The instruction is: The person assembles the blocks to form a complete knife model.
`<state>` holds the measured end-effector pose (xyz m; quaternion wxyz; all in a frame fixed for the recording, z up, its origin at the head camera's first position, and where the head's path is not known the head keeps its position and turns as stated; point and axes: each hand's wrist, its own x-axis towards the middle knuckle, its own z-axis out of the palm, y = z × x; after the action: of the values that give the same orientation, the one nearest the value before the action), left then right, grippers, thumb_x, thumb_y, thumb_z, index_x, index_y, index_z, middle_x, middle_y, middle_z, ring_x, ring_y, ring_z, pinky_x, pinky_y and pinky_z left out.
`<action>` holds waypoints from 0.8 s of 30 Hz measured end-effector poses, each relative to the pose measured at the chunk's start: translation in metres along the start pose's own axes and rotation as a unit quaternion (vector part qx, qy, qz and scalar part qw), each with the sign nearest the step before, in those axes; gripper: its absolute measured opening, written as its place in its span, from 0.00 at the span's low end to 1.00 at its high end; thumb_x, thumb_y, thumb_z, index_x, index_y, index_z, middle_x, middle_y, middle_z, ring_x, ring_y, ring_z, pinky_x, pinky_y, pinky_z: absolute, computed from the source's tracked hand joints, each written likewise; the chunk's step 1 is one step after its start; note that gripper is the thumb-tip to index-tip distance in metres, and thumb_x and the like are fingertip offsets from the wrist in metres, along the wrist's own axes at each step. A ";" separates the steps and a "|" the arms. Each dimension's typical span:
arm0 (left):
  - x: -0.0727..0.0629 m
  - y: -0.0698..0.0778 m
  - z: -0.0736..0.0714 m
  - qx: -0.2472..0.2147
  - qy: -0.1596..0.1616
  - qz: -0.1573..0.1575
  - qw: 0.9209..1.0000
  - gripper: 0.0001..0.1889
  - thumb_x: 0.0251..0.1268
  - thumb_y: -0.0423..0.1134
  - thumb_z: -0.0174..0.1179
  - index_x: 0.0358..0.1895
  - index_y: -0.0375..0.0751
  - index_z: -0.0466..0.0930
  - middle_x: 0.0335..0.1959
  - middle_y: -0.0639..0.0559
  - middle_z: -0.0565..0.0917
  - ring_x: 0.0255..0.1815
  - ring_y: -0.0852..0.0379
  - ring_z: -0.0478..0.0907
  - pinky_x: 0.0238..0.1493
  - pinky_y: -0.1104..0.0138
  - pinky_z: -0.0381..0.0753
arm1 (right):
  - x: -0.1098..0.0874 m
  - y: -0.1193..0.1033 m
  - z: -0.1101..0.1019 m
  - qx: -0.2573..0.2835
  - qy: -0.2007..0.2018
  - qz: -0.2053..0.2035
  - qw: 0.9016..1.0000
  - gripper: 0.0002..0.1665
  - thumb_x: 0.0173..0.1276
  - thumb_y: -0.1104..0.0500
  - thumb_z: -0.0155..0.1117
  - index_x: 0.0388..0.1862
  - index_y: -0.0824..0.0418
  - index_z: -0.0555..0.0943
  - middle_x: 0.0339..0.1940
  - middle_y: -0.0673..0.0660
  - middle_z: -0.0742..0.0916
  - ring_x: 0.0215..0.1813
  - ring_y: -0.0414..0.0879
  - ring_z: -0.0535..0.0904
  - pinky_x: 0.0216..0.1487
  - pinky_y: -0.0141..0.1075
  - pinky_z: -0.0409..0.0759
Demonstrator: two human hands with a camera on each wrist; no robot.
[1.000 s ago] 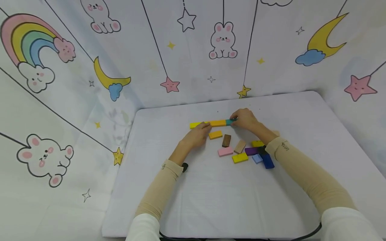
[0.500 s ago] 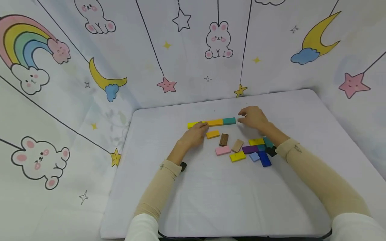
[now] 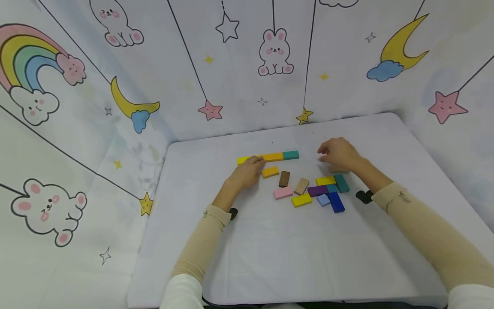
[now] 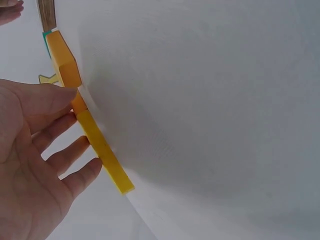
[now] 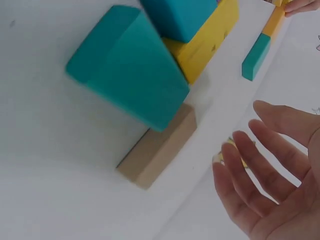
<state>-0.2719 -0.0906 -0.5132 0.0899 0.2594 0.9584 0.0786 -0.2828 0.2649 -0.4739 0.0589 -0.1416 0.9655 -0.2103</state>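
My left hand (image 3: 246,172) is at a straight row of blocks on the white table. Its thumb and index finger pinch the orange block (image 3: 274,157) close to where it meets the yellow block (image 4: 106,152). The other fingertips touch the yellow block's edge. A teal block (image 3: 291,155) ends the row on the right. My right hand (image 3: 339,153) hovers to the right of the row, fingers loosely bent and holding nothing. Below it lies a tan block (image 5: 159,147), partly covered by that hand in the head view, beside a teal block (image 5: 131,67).
Loose blocks lie in front of the row: orange (image 3: 270,172), dark brown (image 3: 284,179), pink (image 3: 283,193), tan (image 3: 301,186), two yellow, purple (image 3: 317,191), light blue (image 3: 323,200) and dark blue (image 3: 336,202). A patterned backdrop (image 3: 239,64) rises behind the table (image 3: 270,253).
My right hand has let go of the teal block at the row's right end and moved right, towards the loose tan block. My left hand has stayed at the row.
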 end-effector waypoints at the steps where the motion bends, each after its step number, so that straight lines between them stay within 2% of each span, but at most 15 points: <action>1: 0.000 0.000 -0.001 0.001 0.002 0.001 1.000 0.27 0.82 0.35 0.50 0.81 0.43 0.64 0.81 0.49 0.64 0.83 0.51 0.58 0.83 0.60 0.57 | -0.002 0.001 -0.001 -0.002 -0.004 0.002 1.000 0.18 0.70 0.58 0.71 0.55 0.65 0.88 0.50 0.65 0.89 0.48 0.58 0.84 0.51 0.56 0.84; 6: -0.001 0.003 -0.004 -0.002 0.013 0.003 1.000 0.26 0.82 0.34 0.50 0.78 0.40 0.67 0.79 0.47 0.67 0.81 0.50 0.60 0.82 0.60 0.59 | -0.009 0.008 -0.006 -0.016 -0.019 0.015 1.000 0.17 0.69 0.58 0.71 0.54 0.65 0.88 0.50 0.65 0.90 0.48 0.59 0.84 0.52 0.57 0.84; 15: 0.002 0.006 -0.004 -0.002 0.016 0.003 1.000 0.25 0.79 0.33 0.53 0.76 0.39 0.70 0.78 0.46 0.69 0.81 0.50 0.62 0.82 0.60 0.60 | -0.025 0.016 -0.013 -0.024 -0.052 0.006 0.998 0.17 0.65 0.57 0.75 0.50 0.64 0.89 0.45 0.62 0.90 0.49 0.59 0.83 0.49 0.57 0.85; 24: 0.006 0.010 -0.004 0.001 0.020 -0.008 1.000 0.23 0.79 0.34 0.52 0.74 0.39 0.72 0.76 0.47 0.70 0.79 0.50 0.64 0.81 0.60 0.61 | -0.032 0.030 -0.013 -0.037 -0.063 -0.012 0.997 0.15 0.68 0.53 0.74 0.46 0.63 0.90 0.41 0.59 0.90 0.43 0.55 0.83 0.43 0.52 0.86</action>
<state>-0.2734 -0.0797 -0.5079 0.0714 0.2504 0.9620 0.0821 -0.2618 0.3059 -0.4730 0.1121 -0.1684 0.9652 -0.1657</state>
